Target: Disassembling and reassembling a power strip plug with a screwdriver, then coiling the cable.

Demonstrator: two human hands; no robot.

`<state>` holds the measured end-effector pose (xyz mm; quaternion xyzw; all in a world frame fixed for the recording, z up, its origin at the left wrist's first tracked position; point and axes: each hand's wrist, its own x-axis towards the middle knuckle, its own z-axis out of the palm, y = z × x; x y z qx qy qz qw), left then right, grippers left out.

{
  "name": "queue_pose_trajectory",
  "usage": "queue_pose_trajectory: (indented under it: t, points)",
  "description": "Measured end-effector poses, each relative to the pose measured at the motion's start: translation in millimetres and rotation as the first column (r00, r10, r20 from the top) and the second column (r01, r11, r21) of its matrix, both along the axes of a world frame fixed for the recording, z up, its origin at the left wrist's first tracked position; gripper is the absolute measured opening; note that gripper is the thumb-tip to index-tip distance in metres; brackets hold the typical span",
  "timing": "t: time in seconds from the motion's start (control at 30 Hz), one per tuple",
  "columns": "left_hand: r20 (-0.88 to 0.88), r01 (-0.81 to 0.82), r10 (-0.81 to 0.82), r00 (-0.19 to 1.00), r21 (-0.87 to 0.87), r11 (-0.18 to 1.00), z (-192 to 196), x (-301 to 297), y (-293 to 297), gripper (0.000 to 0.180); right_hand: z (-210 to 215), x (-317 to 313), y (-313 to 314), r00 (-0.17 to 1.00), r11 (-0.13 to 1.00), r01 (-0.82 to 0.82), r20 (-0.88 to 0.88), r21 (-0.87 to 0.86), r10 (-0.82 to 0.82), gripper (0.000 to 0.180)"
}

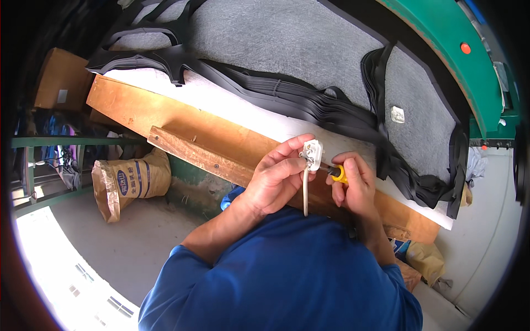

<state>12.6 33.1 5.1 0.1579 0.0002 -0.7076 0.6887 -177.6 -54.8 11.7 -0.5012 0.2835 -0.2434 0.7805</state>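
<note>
The blue shirt (276, 265) fills six o'clock, measured from the white fitting (312, 155) held up in front of it. At eight, the left hand (274, 179) pinches that fitting between thumb and fingers, and a pale cord (306, 193) hangs from it toward six. At four, the right hand (356, 186) is closed around a yellow-handled screwdriver (341, 175), its shaft toward the fitting; I cannot tell where the tip sits. The hands are close but apart. Beyond them runs the wooden table (132, 107), where layered black strips (287, 88) wind around grey sheeting (287, 38) toward twelve. A small white piece (397, 114) lies at two. Farther off, I see a brown sack (138, 182) at nine, a cardboard box (63, 80) near ten and green machinery (439, 36) past two.
</note>
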Motion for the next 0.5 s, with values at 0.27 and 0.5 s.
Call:
queue_pose_trajectory:
  t: [0.27,0.5]
  points:
    - [-0.021,0.010,-0.010,1.000,-0.027,1.000,1.0,0.4,-3.8,0.041,-2.3,3.2,6.7,0.988,0.953,0.085,0.145,-0.292,-0.043,0.031]
    - [-0.006,0.030,-0.030,1.000,-0.027,0.999,2.3,0.9,-2.6,0.042,11.2,8.2,4.0,0.994,0.990,0.034,0.101,0.138,-0.048,0.020]
